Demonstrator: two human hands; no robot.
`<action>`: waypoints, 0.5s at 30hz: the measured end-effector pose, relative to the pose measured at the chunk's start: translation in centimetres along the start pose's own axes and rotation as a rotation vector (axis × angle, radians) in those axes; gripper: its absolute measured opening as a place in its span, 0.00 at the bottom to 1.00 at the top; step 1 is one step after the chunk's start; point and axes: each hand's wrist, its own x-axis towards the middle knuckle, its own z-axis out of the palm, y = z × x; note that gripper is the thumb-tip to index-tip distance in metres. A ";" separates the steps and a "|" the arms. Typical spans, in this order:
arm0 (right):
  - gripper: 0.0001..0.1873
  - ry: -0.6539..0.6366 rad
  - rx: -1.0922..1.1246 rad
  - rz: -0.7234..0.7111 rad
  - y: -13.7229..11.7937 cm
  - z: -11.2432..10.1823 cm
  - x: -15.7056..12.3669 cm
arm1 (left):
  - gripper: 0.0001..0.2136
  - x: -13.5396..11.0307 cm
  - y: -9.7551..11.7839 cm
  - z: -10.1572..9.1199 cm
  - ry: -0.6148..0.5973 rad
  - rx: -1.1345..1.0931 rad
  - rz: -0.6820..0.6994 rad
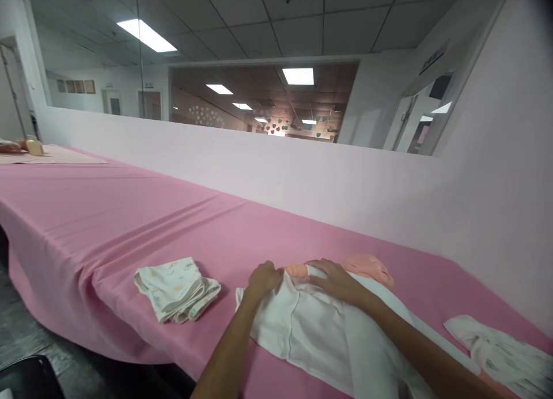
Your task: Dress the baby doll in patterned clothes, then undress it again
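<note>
A baby doll (367, 268) lies on the pink table cover (129, 215), dressed in a white garment (311, 330). My left hand (263, 279) is curled closed on the garment's cloth at the doll's outstretched arm (296, 270). My right hand (334, 281) rests flat on the doll's chest with fingers stretched out, holding nothing. The doll's head shows just past my right hand.
A folded patterned cloth (177, 289) lies to the left of the doll. Another white patterned cloth (496, 350) lies at the right edge. A low pink wall (302, 180) backs the table. Far left, a paler mat (52, 155) bears small objects. The table's front edge drops to a dark floor.
</note>
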 end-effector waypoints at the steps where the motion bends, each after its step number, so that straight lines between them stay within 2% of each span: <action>1: 0.25 0.004 0.009 0.001 0.0 0.0 0.0 | 0.15 0.0 0.0 0.0 -0.002 -0.011 -0.003; 6: 0.24 0.029 0.028 -0.004 -0.2 0.0 -0.2 | 0.17 -0.4 0.2 -0.1 -0.020 -0.101 -0.008; 11: 0.24 0.034 0.010 -0.025 -0.3 0.0 -0.2 | 0.12 -0.8 0.6 -0.4 -0.171 -0.344 0.034; 15: 0.24 0.040 0.020 -0.027 -0.1 0.2 0.0 | 0.15 -0.6 0.7 -0.3 -0.232 -0.502 0.023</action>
